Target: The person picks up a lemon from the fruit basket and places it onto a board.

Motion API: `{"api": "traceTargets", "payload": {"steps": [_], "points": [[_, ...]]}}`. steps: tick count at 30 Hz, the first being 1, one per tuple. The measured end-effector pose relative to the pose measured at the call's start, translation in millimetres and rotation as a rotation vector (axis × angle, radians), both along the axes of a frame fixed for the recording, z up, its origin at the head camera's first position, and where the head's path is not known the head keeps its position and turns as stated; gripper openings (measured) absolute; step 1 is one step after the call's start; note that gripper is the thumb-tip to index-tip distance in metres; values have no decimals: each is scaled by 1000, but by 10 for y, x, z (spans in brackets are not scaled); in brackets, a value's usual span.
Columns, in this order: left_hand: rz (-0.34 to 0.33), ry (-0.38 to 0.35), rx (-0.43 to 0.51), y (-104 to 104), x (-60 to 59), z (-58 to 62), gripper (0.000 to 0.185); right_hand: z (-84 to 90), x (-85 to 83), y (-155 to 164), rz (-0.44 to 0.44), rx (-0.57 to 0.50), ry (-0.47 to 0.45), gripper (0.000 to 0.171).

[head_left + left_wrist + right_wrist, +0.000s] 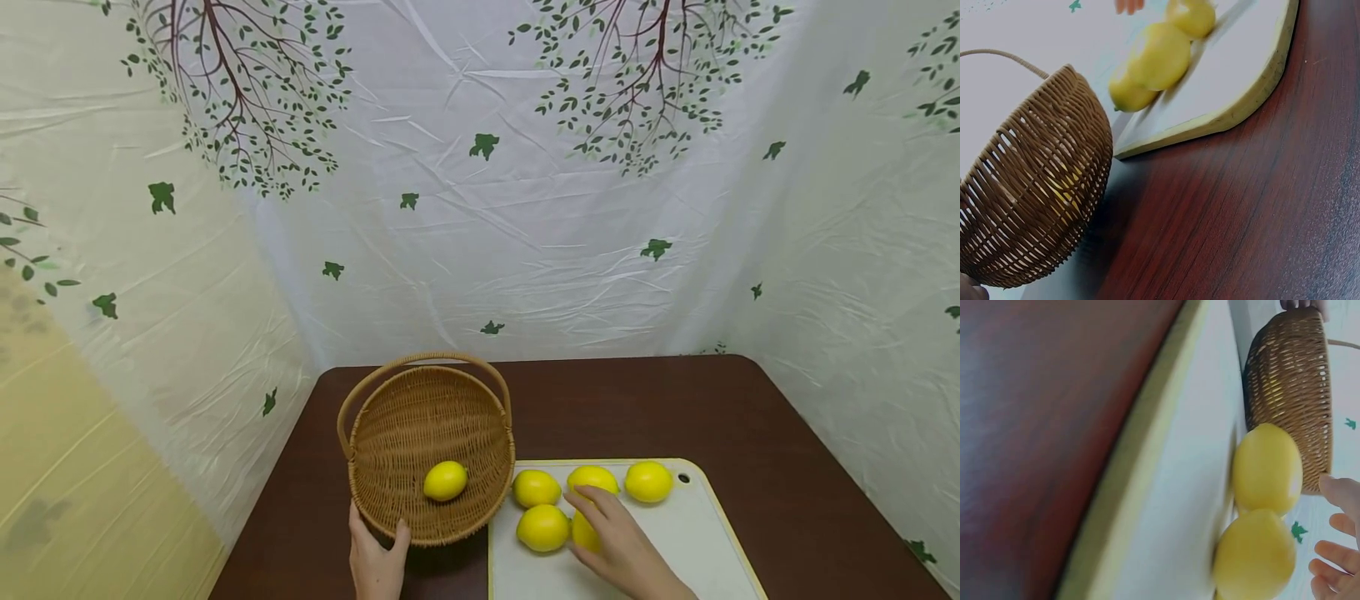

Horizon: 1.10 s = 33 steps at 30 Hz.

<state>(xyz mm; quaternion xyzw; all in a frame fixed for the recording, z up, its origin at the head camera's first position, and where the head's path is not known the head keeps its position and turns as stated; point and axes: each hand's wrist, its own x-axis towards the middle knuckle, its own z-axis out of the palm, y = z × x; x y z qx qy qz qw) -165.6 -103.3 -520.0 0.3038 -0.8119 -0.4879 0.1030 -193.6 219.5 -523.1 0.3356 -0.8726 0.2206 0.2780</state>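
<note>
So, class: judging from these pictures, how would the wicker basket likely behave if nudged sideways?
The wicker basket looks light, being openwork weave. Its rounded underside suggests it could rock or tip, which may be why the left hand holds its rim. The lemon inside would probably roll.

No writing, label, brand, number or sign can be read in any of the views. The sheet (pixel 525 233) hung behind the basket (pixel 431 450) carries only printed branches, green leaves and small bird shapes, no letters. The lemons (pixel 536 488) and the cutting board (pixel 690 533) beside the basket are unmarked.
</note>
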Motion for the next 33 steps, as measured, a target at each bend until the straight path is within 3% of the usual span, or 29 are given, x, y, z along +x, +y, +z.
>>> {"api": "traceTargets", "payload": {"steps": [14,21,33], "points": [[-3,6,-4,10,37,-12,90,321,-193,-437,51,38,-143,54],[-25,30,-23,36,49,-23,89,402,-321,-657,115,45,-160,53],[-8,46,-22,28,79,-33,89,453,-495,-1121,222,222,-136,51]]}}
